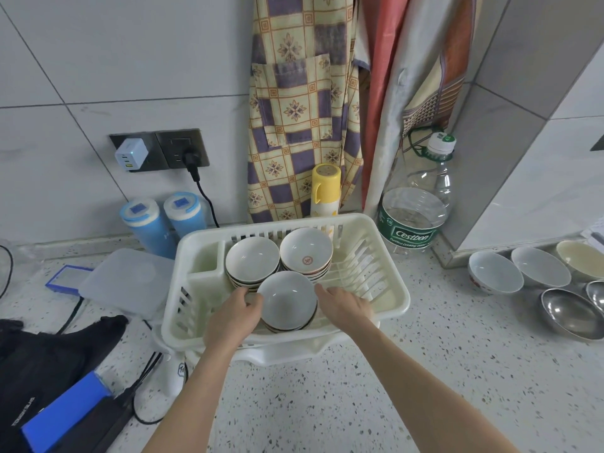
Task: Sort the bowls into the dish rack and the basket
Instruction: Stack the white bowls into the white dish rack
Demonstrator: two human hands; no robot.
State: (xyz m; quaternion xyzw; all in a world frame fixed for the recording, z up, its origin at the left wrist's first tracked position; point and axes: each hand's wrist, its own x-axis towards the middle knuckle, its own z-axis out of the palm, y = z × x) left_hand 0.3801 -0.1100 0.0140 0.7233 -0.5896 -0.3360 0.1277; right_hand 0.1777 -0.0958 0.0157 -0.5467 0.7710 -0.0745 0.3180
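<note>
both hands (236, 317) (343, 305) fingers curled round front stack of white ceramic bowls (287, 300) | cream plastic dish rack (397, 300) | risk: loose grip, stack tips n chips

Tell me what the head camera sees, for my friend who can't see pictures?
Two bare hands, left hand and right hand, hold a stack of bowls on either side, inside a white dish rack on a speckled counter. Two more bowl stacks sit behind it, and loose bowls wait to the right.
</note>
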